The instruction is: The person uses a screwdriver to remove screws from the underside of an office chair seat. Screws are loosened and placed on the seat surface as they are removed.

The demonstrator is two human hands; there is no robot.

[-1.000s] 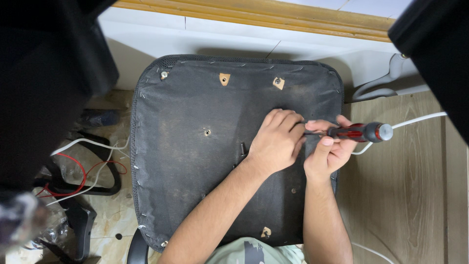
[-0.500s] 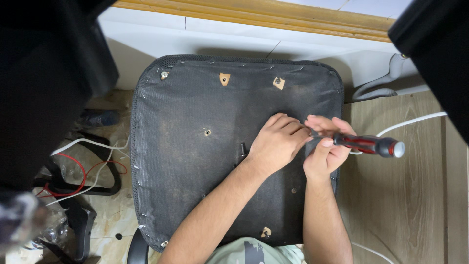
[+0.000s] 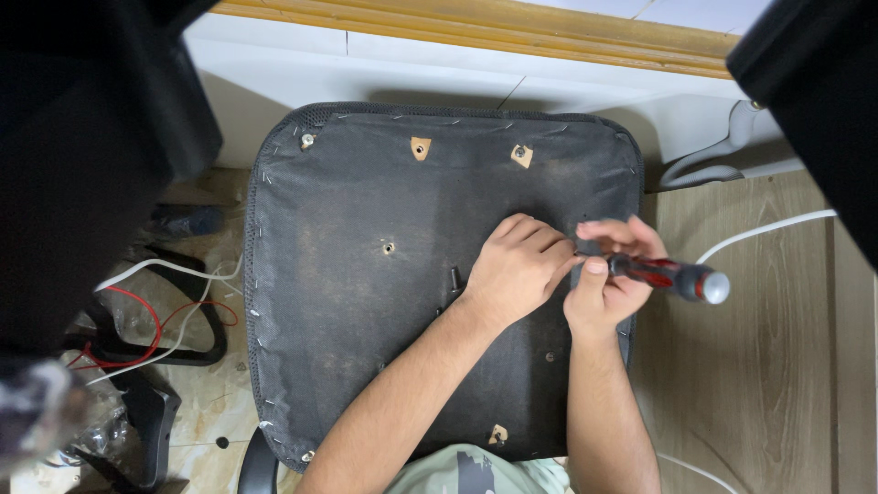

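On the upturned seat base [image 3: 366,302], right of centre, the right hand [image 3: 611,274] grips a red-and-black screwdriver [image 3: 668,274], its shaft lying sideways, tip pointing left under the left hand [image 3: 517,270], which curls closed around the tip.

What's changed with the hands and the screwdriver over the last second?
The red and black screwdriver in the right hand has swung: its butt end dropped from level with the white cable to lower, then drew in a little toward the hand. The left hand slid slightly down and stays by the tip. The upturned seat base has not moved, and both grips are unchanged.
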